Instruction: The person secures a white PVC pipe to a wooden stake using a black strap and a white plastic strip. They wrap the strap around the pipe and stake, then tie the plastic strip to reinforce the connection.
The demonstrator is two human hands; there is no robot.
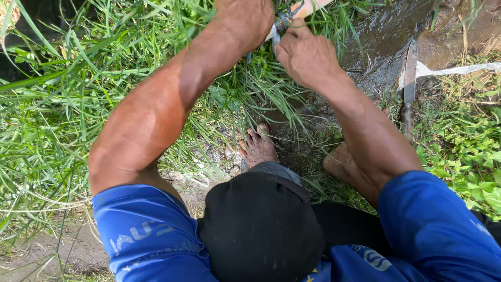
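Note:
My left hand point(244, 21) and my right hand point(305, 52) meet at the top of the head view over tall grass. Both are closed on a grey-blue cord point(283, 21) wound around a pale stick point(308, 7) that runs off the top edge. The cord bundle sits between the two hands, mostly hidden by my fingers. My arms come out of blue sleeves point(151, 235). Below the hands my bare feet point(258, 146) stand on muddy ground.
A long knife point(408, 86) with a dark handle stands point up in the mud at the right, next to a strip of white tape point(459, 69). Wet mud and shallow water point(386, 36) lie at upper right. Dense grass point(57, 115) fills the left.

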